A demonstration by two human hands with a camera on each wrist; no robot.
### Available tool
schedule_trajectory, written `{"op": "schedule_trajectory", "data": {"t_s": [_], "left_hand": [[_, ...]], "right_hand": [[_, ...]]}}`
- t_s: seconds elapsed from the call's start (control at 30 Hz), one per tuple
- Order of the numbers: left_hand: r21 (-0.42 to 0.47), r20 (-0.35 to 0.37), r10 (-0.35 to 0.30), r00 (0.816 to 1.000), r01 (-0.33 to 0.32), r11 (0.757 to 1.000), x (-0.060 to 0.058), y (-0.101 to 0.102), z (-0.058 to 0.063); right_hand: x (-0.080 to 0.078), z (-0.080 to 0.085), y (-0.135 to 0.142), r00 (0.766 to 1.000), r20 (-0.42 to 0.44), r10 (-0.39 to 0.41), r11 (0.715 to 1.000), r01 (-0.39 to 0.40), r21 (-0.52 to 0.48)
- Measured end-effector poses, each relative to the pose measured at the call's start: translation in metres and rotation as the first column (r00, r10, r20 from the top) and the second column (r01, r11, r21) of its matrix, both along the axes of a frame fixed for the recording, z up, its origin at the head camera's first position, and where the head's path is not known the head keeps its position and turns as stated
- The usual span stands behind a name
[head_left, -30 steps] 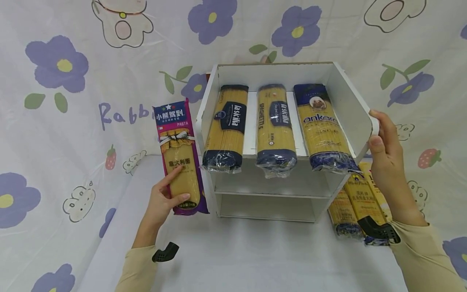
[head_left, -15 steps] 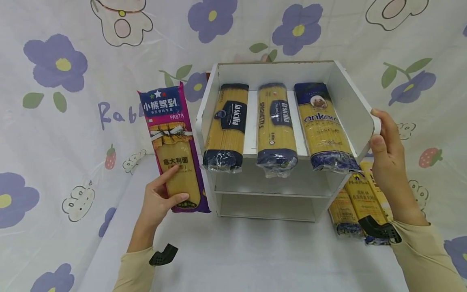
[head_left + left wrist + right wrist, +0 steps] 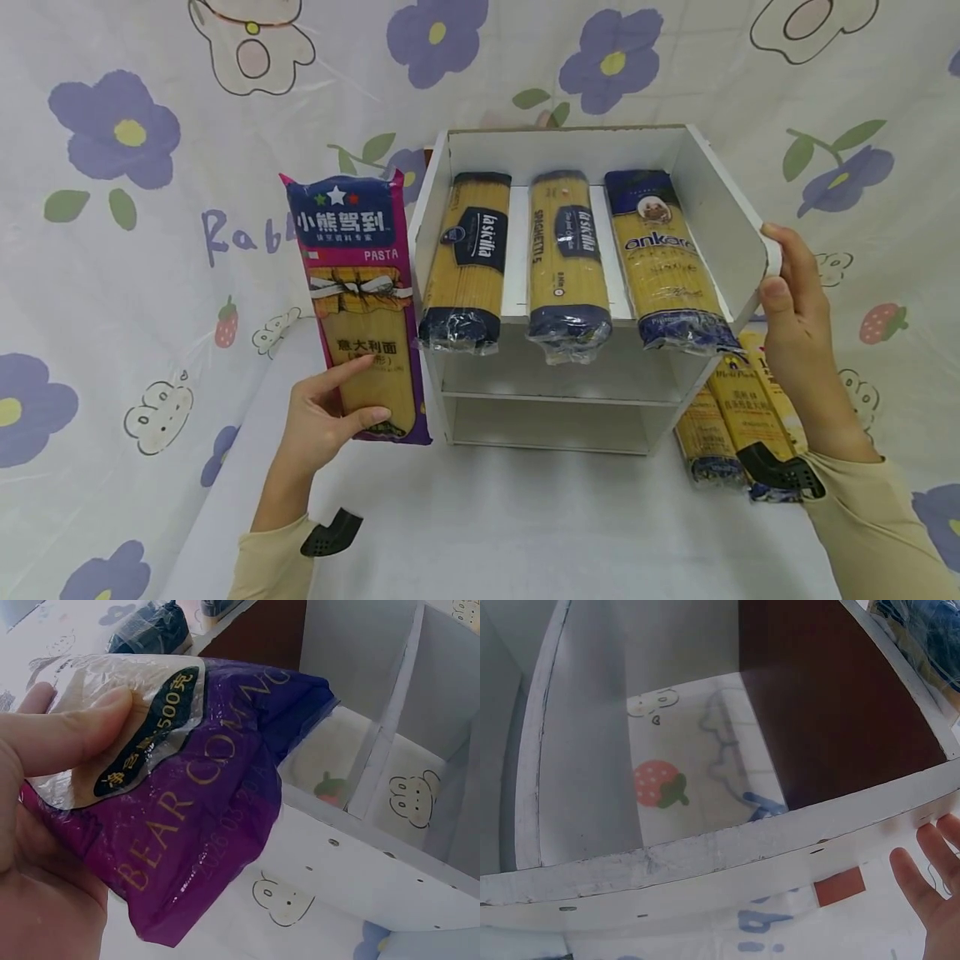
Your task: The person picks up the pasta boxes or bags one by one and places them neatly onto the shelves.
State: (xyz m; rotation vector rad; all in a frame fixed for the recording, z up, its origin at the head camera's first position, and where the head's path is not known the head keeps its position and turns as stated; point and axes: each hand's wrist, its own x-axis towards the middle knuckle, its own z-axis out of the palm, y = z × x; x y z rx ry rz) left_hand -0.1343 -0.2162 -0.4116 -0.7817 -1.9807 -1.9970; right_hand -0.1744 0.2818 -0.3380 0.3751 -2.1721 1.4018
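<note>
Flower-printed cloth [image 3: 247, 150] backs a white shelf unit [image 3: 562, 153] as a person's left hand [image 3: 318, 425] grips a Bear Coming pasta packet [image 3: 367, 329] just outside its left wall [image 3: 431, 233]. Turned more squarely frontward than a second ago, the packet appears under adjustment; the right hand [image 3: 798, 325] pinches the opposite side panel [image 3: 723, 221], seemingly steadying the unit.

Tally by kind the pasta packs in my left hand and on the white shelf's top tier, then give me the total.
La Sicilia packs: 2
Ankara pack: 1
Pink-and-purple pack, held in the left hand: 1
Total: 4
</note>
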Motion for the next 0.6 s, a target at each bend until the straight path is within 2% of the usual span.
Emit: {"op": "schedule_trajectory", "data": {"t_s": [0.23, 0.43, 0.6], "left_hand": [[0.023, -0.062, 0.008, 0.998, -0.007, 1.0, 0.003, -0.002, 0.002], [0.031, -0.12, -0.022, 0.993, 0.026, 0.999, 0.007, -0.001, 0.005], [0.003, -0.137, -0.048, 0.989, 0.049, 0.999, 0.012, 0.003, 0.009]], "right_hand": [[-0.002, -0.002, 0.001, 0.999, 0.023, -0.028, 1.0, 0.028, 0.0], [-0.001, -0.002, 0.001, 1.0, 0.0, 0.005, 1.0, -0.005, -0.001], [-0.001, -0.002, 0.0, 1.0, -0.007, 0.002, 1.0, -0.003, -0.007]]}}
